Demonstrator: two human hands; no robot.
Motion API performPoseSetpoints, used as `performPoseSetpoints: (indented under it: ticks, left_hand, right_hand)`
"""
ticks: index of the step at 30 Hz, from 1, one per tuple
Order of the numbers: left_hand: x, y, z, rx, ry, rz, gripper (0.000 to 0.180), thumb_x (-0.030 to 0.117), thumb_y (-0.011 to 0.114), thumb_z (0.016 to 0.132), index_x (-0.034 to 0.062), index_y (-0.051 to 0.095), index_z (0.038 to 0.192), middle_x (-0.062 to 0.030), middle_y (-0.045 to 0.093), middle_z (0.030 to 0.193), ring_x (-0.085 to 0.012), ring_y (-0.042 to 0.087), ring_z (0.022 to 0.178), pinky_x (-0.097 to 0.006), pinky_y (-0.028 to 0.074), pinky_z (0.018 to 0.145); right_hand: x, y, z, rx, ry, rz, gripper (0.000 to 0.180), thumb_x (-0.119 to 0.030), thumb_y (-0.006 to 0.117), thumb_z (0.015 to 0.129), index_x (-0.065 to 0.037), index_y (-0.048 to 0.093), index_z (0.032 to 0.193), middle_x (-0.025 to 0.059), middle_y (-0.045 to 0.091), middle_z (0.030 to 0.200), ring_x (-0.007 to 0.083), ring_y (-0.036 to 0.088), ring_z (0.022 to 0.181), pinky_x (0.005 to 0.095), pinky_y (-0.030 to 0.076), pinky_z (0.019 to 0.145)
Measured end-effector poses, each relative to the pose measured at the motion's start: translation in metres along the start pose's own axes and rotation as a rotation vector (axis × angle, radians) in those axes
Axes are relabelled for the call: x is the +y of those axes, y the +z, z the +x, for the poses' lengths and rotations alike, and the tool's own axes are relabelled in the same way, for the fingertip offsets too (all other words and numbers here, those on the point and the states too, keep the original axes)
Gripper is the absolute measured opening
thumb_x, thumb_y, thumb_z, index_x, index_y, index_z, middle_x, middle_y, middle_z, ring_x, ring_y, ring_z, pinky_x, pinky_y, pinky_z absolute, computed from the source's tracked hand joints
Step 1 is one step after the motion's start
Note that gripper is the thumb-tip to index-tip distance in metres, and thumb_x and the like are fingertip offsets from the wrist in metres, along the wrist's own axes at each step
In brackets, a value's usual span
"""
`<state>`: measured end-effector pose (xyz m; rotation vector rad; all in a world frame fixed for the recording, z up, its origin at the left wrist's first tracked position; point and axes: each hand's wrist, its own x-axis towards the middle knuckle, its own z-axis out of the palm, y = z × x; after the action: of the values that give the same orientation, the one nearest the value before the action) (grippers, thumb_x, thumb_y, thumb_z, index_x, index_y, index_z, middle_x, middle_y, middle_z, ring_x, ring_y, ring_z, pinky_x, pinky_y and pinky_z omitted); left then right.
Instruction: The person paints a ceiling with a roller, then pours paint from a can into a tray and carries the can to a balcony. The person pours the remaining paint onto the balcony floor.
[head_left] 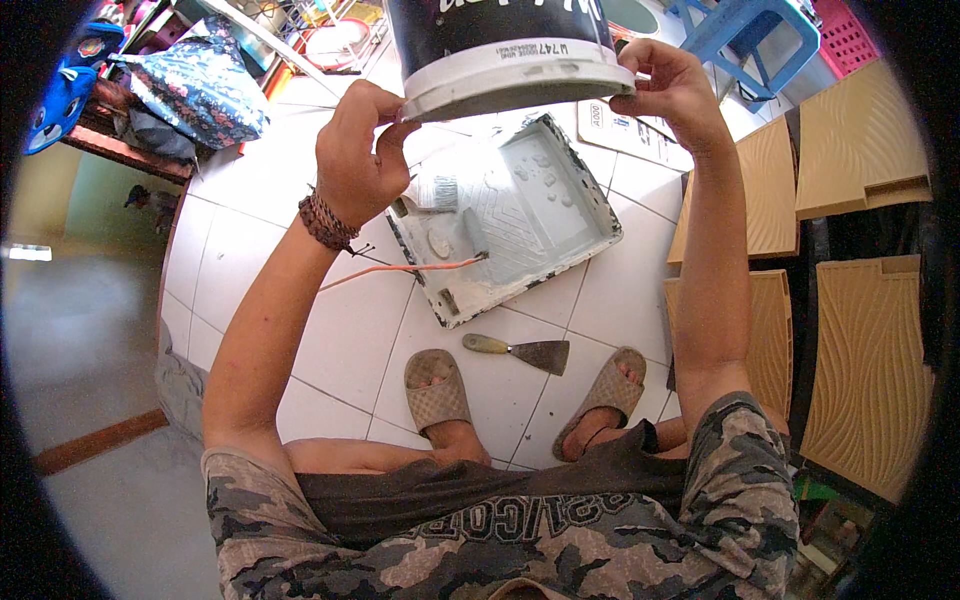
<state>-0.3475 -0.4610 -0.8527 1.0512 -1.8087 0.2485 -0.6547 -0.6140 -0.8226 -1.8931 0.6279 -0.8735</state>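
Up at the top edge is a dark paint bucket with a pale grey rim. My left hand pinches the rim on its left side, thumb and fingers closed. On the other side my right hand grips the rim in the same way. The bucket's upper part is cut off by the picture. Below it, a paint tray smeared with pale grey paint lies on the floor. A paintbrush rests at the tray's left side, and a thin orange rod reaches over the tray's near left edge.
A putty knife lies on the white tiles between my sandalled feet. Tan wavy-patterned panels line the right side. A blue stool and pink basket stand beyond. Cloth bundles fill a shelf at left.
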Motion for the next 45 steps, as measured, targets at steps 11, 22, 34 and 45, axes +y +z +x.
performPoseSetpoints:
  ticks: [11,22,34,45]
  left_hand:
    - [-0.026,0.028,-0.005,-0.278,-0.707,-0.325,0.021,-0.003,0.066,0.075,-0.0022,0.053,0.091,-0.0092,0.060,0.076,-0.0172,0.062,0.070,-0.031,0.054,0.062]
    - [-0.034,0.043,-0.003,-0.364,-1.029,-0.670,0.021,0.000,0.063,0.082,-0.0067,0.052,0.099,-0.0108,0.059,0.086,-0.0174,0.064,0.074,-0.033,0.061,0.056]
    - [-0.033,0.044,0.012,-0.378,-1.164,-0.854,0.023,0.007,0.063,0.083,-0.0057,0.051,0.098,-0.0118,0.059,0.085,-0.0186,0.064,0.073,-0.034,0.061,0.056]
    - [-0.034,0.039,0.018,-0.374,-1.119,-0.926,0.024,0.007,0.063,0.083,-0.0053,0.050,0.098,-0.0091,0.056,0.084,-0.0159,0.062,0.071,-0.033,0.062,0.057]
  right_hand:
    - [0.044,0.017,-0.016,0.004,0.398,0.202,0.033,0.002,0.074,0.069,-0.003,0.059,0.099,0.0034,0.064,0.087,0.0133,0.065,0.077,0.0315,0.058,0.072]
    - [0.063,0.012,-0.018,0.034,0.455,0.253,0.046,-0.003,0.075,0.073,0.002,0.058,0.115,0.0054,0.063,0.095,0.0131,0.064,0.079,0.0284,0.059,0.067]
    - [0.082,0.006,-0.015,0.050,0.412,0.238,0.041,-0.009,0.074,0.077,0.000,0.061,0.115,0.0050,0.064,0.095,0.0128,0.065,0.076,0.0284,0.059,0.063]
    - [0.078,-0.002,-0.006,0.032,0.356,0.279,0.039,-0.015,0.072,0.079,0.000,0.063,0.114,0.0124,0.067,0.097,0.0178,0.067,0.080,0.0313,0.059,0.064]
